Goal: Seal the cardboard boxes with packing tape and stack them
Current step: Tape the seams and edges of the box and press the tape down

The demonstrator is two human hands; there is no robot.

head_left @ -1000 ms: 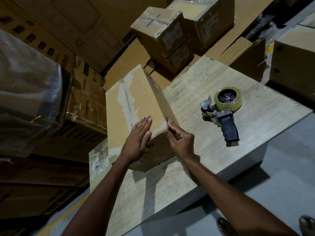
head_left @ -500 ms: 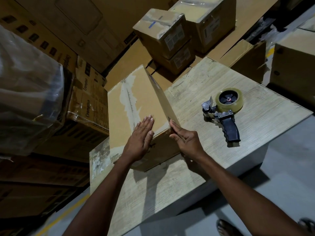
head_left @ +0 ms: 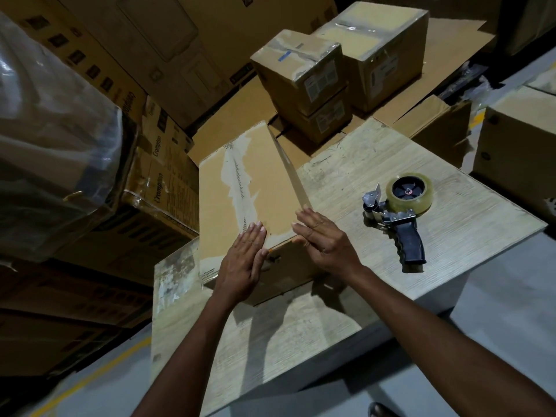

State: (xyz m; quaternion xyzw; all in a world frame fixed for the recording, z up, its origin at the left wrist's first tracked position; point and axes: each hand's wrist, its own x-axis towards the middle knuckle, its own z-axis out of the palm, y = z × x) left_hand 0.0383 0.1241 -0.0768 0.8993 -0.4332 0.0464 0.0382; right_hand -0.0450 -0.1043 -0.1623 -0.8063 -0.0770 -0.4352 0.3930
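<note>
A brown cardboard box [head_left: 258,179] with torn, whitish tape marks along its top seam stands on the pale wooden table [head_left: 346,305]. My left hand [head_left: 243,263] lies flat with straight fingers on the near end of the box top. My right hand [head_left: 325,242] presses with extended fingers against the box's near right corner. A tape dispenser [head_left: 400,212] with a clear tape roll and a black pistol handle lies on the table to the right of the box, away from both hands.
Two taped boxes [head_left: 304,85] stacked one on the other stand behind the table, with a larger taped box [head_left: 382,49] beside them. An open carton [head_left: 436,127] sits at the back right. Plastic-wrapped goods [head_left: 51,130] and printed cartons [head_left: 162,179] crowd the left.
My right hand has gone from pinching at the box's near right corner to lying flat against it. The left hand stayed on the box top.
</note>
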